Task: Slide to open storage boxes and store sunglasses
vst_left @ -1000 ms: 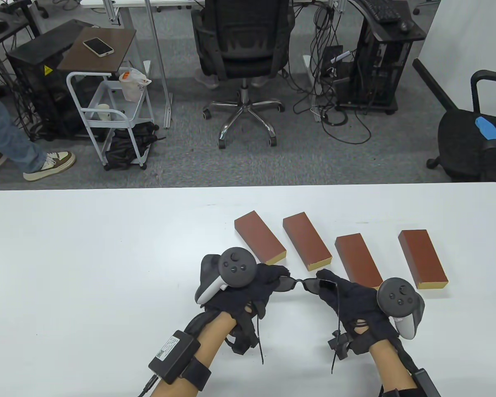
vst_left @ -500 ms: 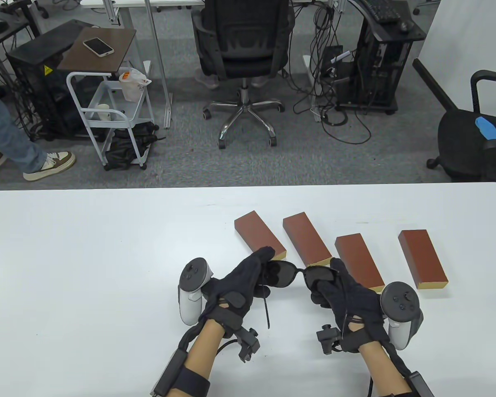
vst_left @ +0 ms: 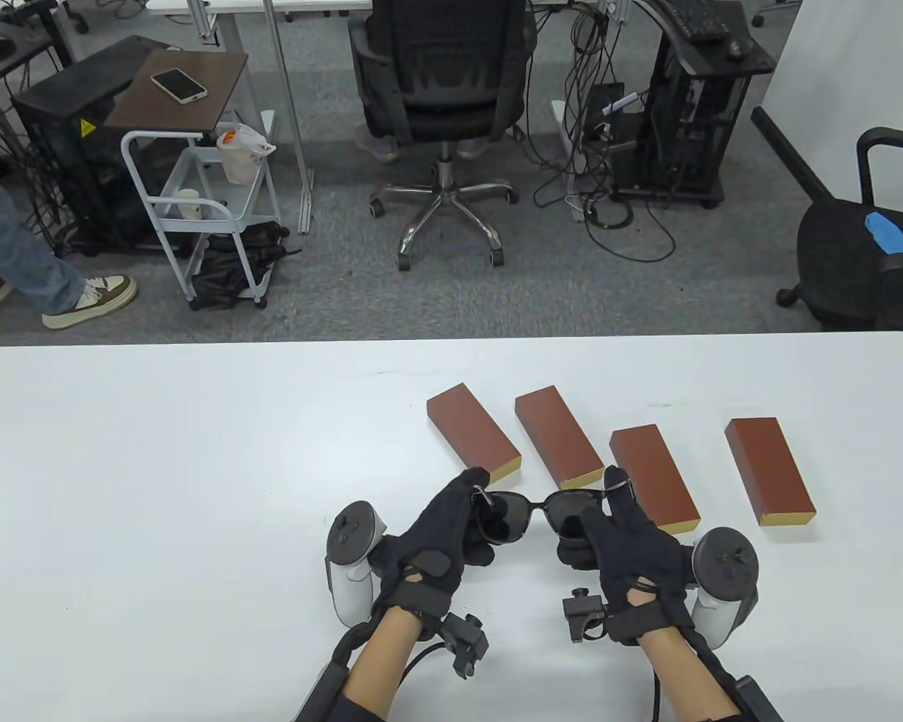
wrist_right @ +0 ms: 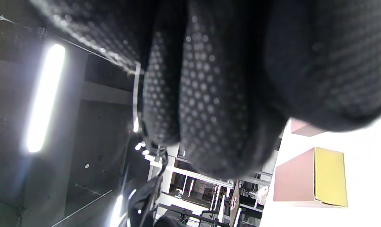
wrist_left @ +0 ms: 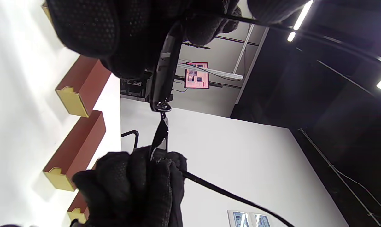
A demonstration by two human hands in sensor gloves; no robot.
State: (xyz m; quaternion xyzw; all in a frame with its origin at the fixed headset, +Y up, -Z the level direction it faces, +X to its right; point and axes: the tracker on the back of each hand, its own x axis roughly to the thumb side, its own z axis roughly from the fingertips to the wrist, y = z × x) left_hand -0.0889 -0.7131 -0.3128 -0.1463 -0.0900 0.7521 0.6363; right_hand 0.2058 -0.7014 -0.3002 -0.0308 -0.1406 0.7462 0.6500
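Note:
Black sunglasses (vst_left: pixel 536 513) hang just above the white table (vst_left: pixel 158 466), held between both gloved hands. My left hand (vst_left: pixel 451 519) pinches the left lens end, and my right hand (vst_left: pixel 609 519) grips the right lens end with the forefinger raised. In the left wrist view the frame (wrist_left: pixel 163 78) runs edge-on between the two gloves, one temple arm (wrist_left: pixel 228 195) sticking out. Four red-brown storage boxes (vst_left: pixel 472 431) (vst_left: pixel 557 437) (vst_left: pixel 653 477) (vst_left: pixel 768 470) lie shut in a row just beyond the hands, gold ends toward me. The right wrist view is mostly glove, with one box (wrist_right: pixel 310 175) at lower right.
The table's far edge (vst_left: pixel 451 340) runs across the middle of the table view. Beyond it stand an office chair (vst_left: pixel 440 98), a white cart (vst_left: pixel 196 210) and a person's leg and shoe (vst_left: pixel 83 297) on the floor.
Both hands turned palm-inward and lifted the sunglasses off the table, lenses now tilted up. The trackers swung to the outer sides. The boxes stayed put.

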